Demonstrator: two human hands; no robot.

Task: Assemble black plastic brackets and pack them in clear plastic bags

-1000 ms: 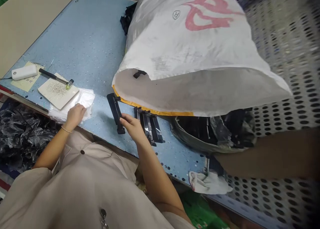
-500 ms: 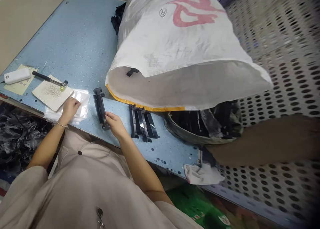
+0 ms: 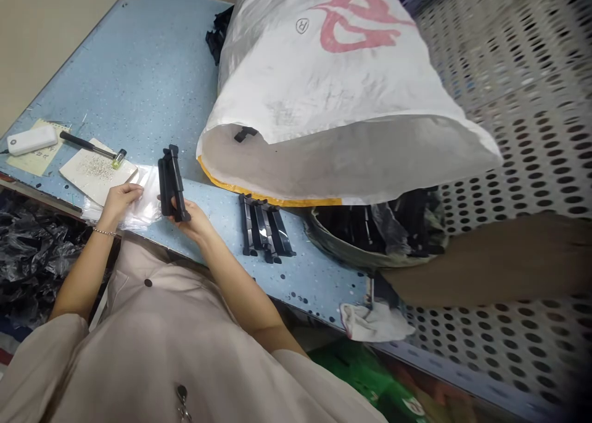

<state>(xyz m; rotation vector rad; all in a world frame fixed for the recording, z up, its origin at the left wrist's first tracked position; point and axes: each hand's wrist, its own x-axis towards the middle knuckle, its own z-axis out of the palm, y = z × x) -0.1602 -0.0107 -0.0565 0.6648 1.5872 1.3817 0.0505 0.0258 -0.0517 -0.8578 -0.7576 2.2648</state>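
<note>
My right hand [image 3: 195, 224] grips a long black plastic part [image 3: 172, 182] by its lower end and holds it upright above the table edge. My left hand [image 3: 121, 200] is closed in a pinch on a clear plastic bag [image 3: 147, 195], one of a flat pile of such bags. Part of the pile lies under a white board [image 3: 95, 170] with small grains on it. Across the board's upper corner rests a small hammer [image 3: 92, 147] with a black handle and a yellowish head. Several similar black parts [image 3: 264, 229] lie side by side to the right of my right hand.
A big white woven sack [image 3: 324, 84] lies on the blue table [image 3: 152, 53], mouth towards me. Beyond its right corner stands a round container [image 3: 342, 250] of black parts. A white glove [image 3: 377, 321] hangs at the edge. A white device [image 3: 32, 140] sits far left.
My right hand has carried the black part left and turned it, closer to my left hand. My left hand has shifted slightly left and down, and the clear bag now appears lifted at its fingertips.
</note>
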